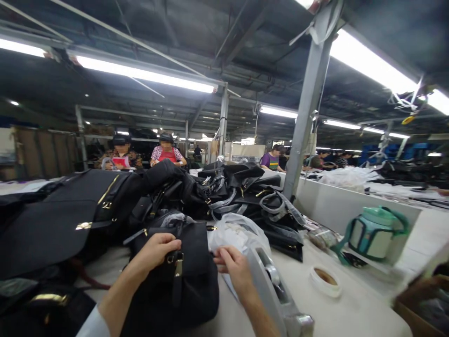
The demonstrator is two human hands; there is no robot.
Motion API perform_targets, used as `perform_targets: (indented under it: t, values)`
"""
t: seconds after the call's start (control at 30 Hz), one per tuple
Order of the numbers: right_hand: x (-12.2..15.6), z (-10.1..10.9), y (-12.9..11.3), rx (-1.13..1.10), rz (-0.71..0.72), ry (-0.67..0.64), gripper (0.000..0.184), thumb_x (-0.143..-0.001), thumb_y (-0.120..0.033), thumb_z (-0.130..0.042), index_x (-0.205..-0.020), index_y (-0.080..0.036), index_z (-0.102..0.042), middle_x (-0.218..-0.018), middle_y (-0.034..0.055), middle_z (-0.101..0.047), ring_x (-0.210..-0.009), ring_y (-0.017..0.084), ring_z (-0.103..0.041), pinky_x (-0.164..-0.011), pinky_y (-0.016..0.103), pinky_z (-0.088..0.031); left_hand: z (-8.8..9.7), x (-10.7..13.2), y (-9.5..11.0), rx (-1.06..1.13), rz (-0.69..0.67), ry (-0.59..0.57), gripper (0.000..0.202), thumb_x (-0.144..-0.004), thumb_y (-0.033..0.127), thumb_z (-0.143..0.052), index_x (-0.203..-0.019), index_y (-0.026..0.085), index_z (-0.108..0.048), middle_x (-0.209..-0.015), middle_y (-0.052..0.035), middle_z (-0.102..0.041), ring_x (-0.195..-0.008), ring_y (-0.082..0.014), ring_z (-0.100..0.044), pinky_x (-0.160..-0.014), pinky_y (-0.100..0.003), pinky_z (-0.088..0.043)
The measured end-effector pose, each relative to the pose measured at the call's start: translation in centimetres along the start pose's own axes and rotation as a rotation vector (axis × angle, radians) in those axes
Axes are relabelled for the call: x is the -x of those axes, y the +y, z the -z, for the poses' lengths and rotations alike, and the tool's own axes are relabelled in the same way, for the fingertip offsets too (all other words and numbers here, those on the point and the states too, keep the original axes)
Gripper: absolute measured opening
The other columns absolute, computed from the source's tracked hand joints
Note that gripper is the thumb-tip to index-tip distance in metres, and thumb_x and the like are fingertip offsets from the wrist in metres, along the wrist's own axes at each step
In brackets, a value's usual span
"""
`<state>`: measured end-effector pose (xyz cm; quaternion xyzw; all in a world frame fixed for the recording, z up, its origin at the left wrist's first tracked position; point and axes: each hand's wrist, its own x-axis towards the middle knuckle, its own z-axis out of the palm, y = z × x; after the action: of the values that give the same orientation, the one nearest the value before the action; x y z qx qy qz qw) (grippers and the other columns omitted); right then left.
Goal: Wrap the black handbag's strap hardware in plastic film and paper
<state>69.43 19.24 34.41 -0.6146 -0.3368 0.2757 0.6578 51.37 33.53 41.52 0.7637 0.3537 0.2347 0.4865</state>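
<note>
A black backpack (196,267) with gold buckles stands upright on the pale table in front of me. My left hand (159,250) is closed on the upper left of its flap, with the thumb lying over the front. At the flap's right edge, my right hand (231,262) is closed in a pinch. The fingertips touch the black fabric there, and the pinched spot is partly hidden. A gold buckle with a black strap (178,269) hangs down the front between my hands. Crumpled clear plastic (242,229) lies just behind my right hand.
More black bags (94,196) pile up at the left and back. A grey metal tape dispenser (273,285) stands by my right forearm. Farther right are a tape roll (325,282), a green-and-white jug (373,234) and a cardboard box (417,295). Several people sit farther back.
</note>
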Motion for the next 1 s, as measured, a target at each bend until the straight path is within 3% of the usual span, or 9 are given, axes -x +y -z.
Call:
perform_targets:
  t: [0.07,0.13,0.3,0.47,0.57,0.67,0.8,1.0]
  values:
    - [1.6,3.2,2.4,0.261,0.042,0.089,0.021,-0.084,-0.037,-0.059,-0.080,-0.019,-0.069,-0.089,0.0109,-0.073,-0.095,0.029,-0.067,-0.081,0.036,-0.051,0.4,0.3,0.0,0.056,0.046,-0.033,0.044,-0.060,0.061,-0.063,-0.066,0.018,-0.057,-0.047,0.0065,-0.045,-0.040,-0.0077,-0.033,-0.042,-0.021,-0.014]
    - [2.9,5.0,4.7,0.481,0.060,0.141,0.011,-0.079,-0.024,-0.060,-0.077,-0.019,-0.069,-0.091,0.0131,-0.073,-0.102,0.033,-0.064,-0.093,0.041,-0.046,0.5,0.4,0.2,0.097,0.063,-0.043,0.048,-0.059,0.063,-0.066,-0.071,0.017,-0.061,-0.047,0.0069,-0.046,-0.038,-0.0060,-0.030,-0.042,-0.020,-0.011]
    - [4.0,4.9,7.6,0.843,0.093,0.129,0.025,-0.079,-0.008,-0.051,-0.090,-0.017,-0.072,-0.109,0.0173,-0.072,-0.110,0.034,-0.063,-0.098,0.043,-0.044,0.3,0.4,0.3,0.144,0.045,-0.001,0.050,-0.056,0.065,-0.068,-0.068,0.017,-0.057,-0.046,0.0070,-0.046,-0.038,-0.0048,-0.029,-0.041,-0.019,-0.009]
    - [2.1,3.8,6.4,1.087,0.168,0.152,0.037,-0.089,-0.012,-0.044,-0.119,-0.013,-0.065,-0.137,0.0203,-0.058,-0.116,0.031,-0.062,-0.094,0.038,-0.049,0.4,0.3,-0.3,0.176,0.019,0.030,0.049,-0.057,0.064,-0.068,-0.066,0.018,-0.055,-0.046,0.0083,-0.043,-0.039,-0.0046,-0.029,-0.042,-0.019,-0.010]
    - [0.6,3.5,5.0,1.227,0.258,0.259,0.044,-0.091,-0.012,-0.041,-0.134,-0.011,-0.054,-0.140,0.0182,-0.056,-0.124,0.028,-0.057,-0.096,0.034,-0.048,0.3,0.2,-0.8,0.199,0.018,0.035,0.051,-0.055,0.066,-0.069,-0.065,0.018,-0.054,-0.045,0.0078,-0.044,-0.038,-0.0046,-0.029,-0.042,-0.019,-0.010]
    - [-1.1,3.6,3.9,1.266,0.316,0.330,0.038,-0.094,-0.014,-0.039,-0.127,-0.014,-0.058,-0.129,0.0158,-0.064,-0.120,0.027,-0.059,-0.095,0.033,-0.048,0.3,0.0,-1.2,0.225,0.016,0.051,0.051,-0.055,0.067,-0.068,-0.065,0.019,-0.053,-0.045,0.0083,-0.043,-0.038,-0.0047,-0.027,-0.042,-0.020,-0.008]
    - [-4.3,4.0,3.0,1.297,0.317,0.289,0.040,-0.095,-0.007,-0.032,-0.114,-0.016,-0.066,-0.113,0.0141,-0.070,-0.106,0.024,-0.066,-0.089,0.032,-0.049,0.1,-0.6,-1.9,0.246,-0.004,0.059,0.049,-0.057,0.065,-0.068,-0.064,0.019,-0.052,-0.046,0.0088,-0.041,-0.039,-0.0050,-0.026,-0.042,-0.020,-0.009]
    - [-8.5,3.1,2.7,1.399,0.231,0.193,0.035,-0.085,0.000,-0.048,-0.105,-0.015,-0.072,-0.108,0.0166,-0.071,-0.100,0.029,-0.068,-0.077,0.034,-0.051,-0.4,-1.4,-3.5,0.276,-0.060,0.044,0.050,-0.058,0.066,-0.068,-0.064,0.019,-0.051,-0.050,0.0084,-0.042,-0.042,-0.0060,-0.030,-0.044,-0.021,-0.015]
